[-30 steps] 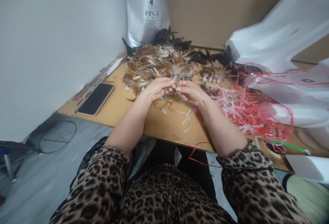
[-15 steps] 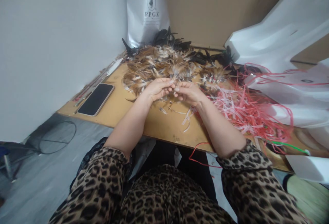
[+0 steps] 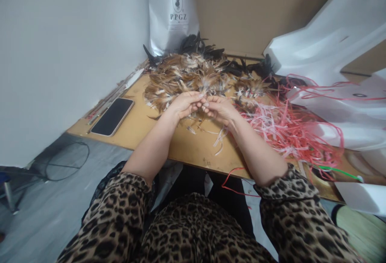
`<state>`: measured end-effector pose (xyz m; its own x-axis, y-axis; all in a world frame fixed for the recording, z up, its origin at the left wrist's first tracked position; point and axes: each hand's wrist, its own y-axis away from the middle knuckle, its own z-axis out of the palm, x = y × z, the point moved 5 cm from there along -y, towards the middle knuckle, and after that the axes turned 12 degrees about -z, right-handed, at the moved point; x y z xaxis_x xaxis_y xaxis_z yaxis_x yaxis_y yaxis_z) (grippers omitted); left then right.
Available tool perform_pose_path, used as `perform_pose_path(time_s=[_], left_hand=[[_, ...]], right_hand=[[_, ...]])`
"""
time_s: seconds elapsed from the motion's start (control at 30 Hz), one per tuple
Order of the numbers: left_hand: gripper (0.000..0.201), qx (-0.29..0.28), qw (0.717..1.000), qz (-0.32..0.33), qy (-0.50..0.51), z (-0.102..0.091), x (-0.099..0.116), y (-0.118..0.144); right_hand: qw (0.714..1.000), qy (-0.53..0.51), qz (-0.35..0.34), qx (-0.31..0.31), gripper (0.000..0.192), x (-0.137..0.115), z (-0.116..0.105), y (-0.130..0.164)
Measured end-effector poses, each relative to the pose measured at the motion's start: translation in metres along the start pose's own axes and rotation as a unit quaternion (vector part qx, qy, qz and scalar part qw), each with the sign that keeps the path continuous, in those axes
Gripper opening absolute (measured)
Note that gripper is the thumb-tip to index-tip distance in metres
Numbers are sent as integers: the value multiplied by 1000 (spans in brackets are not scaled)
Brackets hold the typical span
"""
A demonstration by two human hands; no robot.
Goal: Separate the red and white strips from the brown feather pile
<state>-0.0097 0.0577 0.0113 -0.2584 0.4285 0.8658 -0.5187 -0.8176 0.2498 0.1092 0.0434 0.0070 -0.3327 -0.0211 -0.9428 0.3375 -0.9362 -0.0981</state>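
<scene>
A small tuft of brown feathers point(image 3: 202, 101) is pinched between both hands at the near edge of the feather pile point(image 3: 183, 79), mid-desk. The tuft is mostly hidden by the fingers, so its exact shape cannot be told. The left hand point(image 3: 184, 104) is curled, fingers point(image 3: 197, 97) closed onto the tuft; the right hand point(image 3: 221, 109) is curled likewise, fingertips meeting the left's. Both hands are held just above the desk point(image 3: 193, 146), wrists near the surface.

Brown and white feathers are heaped behind the hands, with black feathers point(image 3: 196, 46) at the far side. Loose white strips point(image 3: 219, 139) are scattered under the right wrist. A tangle of red and pink strips point(image 3: 286, 128) is spread to the right, touching white bags point(image 3: 331, 54). A silver bag point(image 3: 173, 13) marked PPGZ is stood against the back. A phone point(image 3: 112, 116) is laid face up on the desk's left part, well apart from the hands. Leopard-print sleeves point(image 3: 289, 198) are seen at the bottom.
</scene>
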Motion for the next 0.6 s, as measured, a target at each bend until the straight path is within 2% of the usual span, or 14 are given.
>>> perform_pose_path(time_s=[0.13,0.3,0.47,0.6], left_hand=[[10,5,1000,1,24,0,1,0],[10,23,999,2,36,-2,2,0],[16,81,996,17,-22,-6,1,1],[19,91,994,-4,-66,-3,-2,1]], right_hand=[[999,12,-5,35,29,1,-1,0],[999,7,-10,42,28,-3,-5,0],[996,-49,-19,78,25,-11,-16,-2],[989,-77,-31,121,18,-13,-23,-4]])
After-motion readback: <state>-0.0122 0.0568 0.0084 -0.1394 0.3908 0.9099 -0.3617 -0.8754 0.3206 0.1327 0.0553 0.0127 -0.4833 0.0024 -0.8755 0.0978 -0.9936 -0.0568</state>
